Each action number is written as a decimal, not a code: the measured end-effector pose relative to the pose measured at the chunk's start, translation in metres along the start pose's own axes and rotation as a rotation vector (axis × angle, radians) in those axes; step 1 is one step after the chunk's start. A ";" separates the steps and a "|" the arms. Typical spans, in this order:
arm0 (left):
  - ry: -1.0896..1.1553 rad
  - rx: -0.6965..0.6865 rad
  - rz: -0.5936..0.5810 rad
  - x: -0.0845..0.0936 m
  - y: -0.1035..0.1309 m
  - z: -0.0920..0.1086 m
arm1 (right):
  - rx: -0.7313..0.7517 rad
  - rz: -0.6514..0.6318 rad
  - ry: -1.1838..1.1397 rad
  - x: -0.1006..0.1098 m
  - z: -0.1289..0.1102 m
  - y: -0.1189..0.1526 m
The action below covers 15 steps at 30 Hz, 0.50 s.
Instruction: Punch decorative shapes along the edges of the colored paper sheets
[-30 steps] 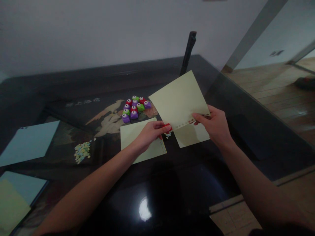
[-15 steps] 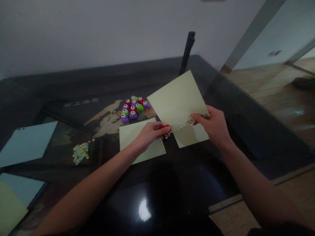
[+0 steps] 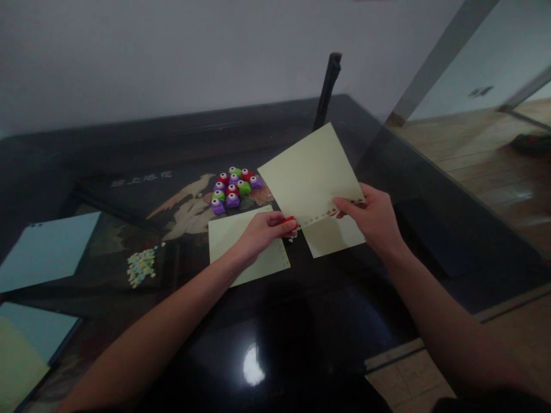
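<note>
My left hand (image 3: 264,229) is closed around a small red paper punch (image 3: 290,222), which sits at the lower left corner of a pale yellow sheet (image 3: 312,169). Along that sheet's lower edge runs a row of punched holes. My right hand (image 3: 372,215) pinches the same edge near its right corner, holding the sheet tilted above the table. Beneath my left hand lies a second pale yellow sheet (image 3: 247,226) with punched marks on its right edge. Another yellow sheet (image 3: 333,238) lies under the raised one. Tiny paper bits (image 3: 291,239) lie below the punch.
Several purple, green and red craft punches with eye shapes (image 3: 233,189) stand grouped behind the sheets. A heap of punched paper bits (image 3: 141,268) lies to the left. Blue paper (image 3: 51,246) and a yellow-and-blue stack (image 3: 26,350) are at far left. A black post (image 3: 328,89) rises behind.
Hardly anything differs. The punch and the held sheet's lower left corner have shifted very slightly up and left; both hands keep their grip.
</note>
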<state>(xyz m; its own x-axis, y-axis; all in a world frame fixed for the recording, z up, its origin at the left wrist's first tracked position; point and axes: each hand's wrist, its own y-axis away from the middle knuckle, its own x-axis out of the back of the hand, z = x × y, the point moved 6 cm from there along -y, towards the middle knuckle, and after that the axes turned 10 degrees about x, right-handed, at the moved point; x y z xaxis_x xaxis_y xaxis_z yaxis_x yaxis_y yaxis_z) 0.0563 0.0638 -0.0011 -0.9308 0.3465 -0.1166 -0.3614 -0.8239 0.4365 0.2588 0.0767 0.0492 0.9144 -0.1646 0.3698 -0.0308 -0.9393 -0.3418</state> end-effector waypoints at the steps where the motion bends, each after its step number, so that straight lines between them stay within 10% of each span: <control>1: -0.004 -0.002 0.000 0.000 0.000 0.000 | -0.001 0.000 0.007 0.000 0.000 0.000; 15: -0.014 0.029 -0.016 0.001 -0.003 -0.003 | 0.013 -0.001 -0.014 -0.001 0.004 -0.001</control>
<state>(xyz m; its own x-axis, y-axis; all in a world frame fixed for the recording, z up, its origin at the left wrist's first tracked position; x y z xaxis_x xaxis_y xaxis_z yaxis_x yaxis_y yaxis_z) 0.0559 0.0651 -0.0051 -0.9239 0.3660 -0.1113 -0.3744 -0.8049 0.4605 0.2595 0.0790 0.0454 0.9201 -0.1591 0.3579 -0.0246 -0.9354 -0.3528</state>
